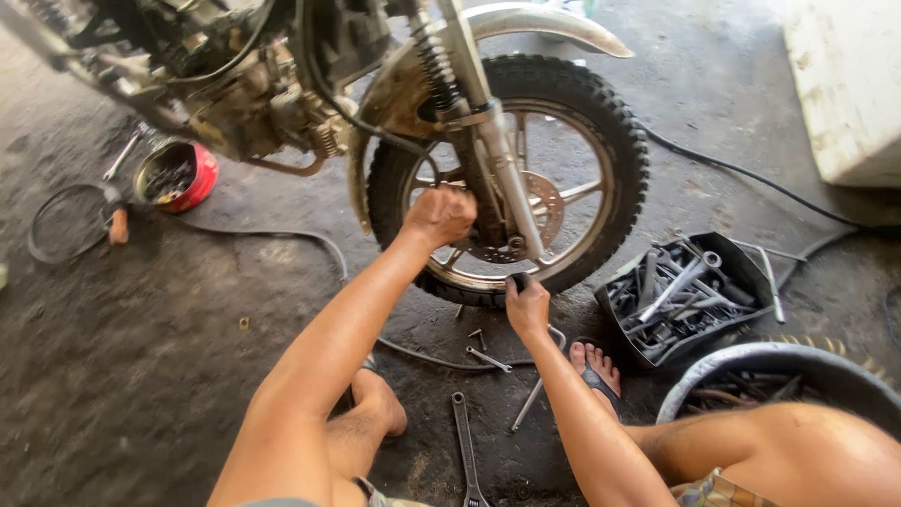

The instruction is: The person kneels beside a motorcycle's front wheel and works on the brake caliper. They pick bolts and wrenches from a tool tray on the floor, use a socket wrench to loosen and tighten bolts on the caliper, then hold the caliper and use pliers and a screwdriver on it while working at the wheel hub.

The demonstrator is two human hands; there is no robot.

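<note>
**Motorcycle front wheel held at hub and rim**

Motorcycle front wheel (511,174) is seen standing upright on the dark, oily concrete floor (122,357), in the upper middle of the view, with its knobby tyre touching the ground. It is carried by a silver fork leg (502,164), and a brake disc (540,211) is seen at the hub.

The left hand (439,216) is closed into a fist at the hub area, beside the lower end of the fork leg. What is gripped inside the fist cannot be told, because the fingers are turned away from the camera.

The right hand (526,302) is placed at the bottom of the wheel, against the lower rim. Its fingers are curled around a small dark object (519,280), whose kind cannot be made out.

On the floor between the two forearms, a long wrench (465,451) is laid, and some smaller metal tools (488,357) are scattered just under the tyre. To the right of the wheel, a black tray (683,296) filled with sockets and spanners is placed, and near it a loose tyre (779,376) is partly seen. A red round tin (178,176) is set on the left, under the engine (244,84). A black cable (751,176) is run across the floor behind the wheel. The person's foot in a sandal (596,368) is rested near the tray.
</note>
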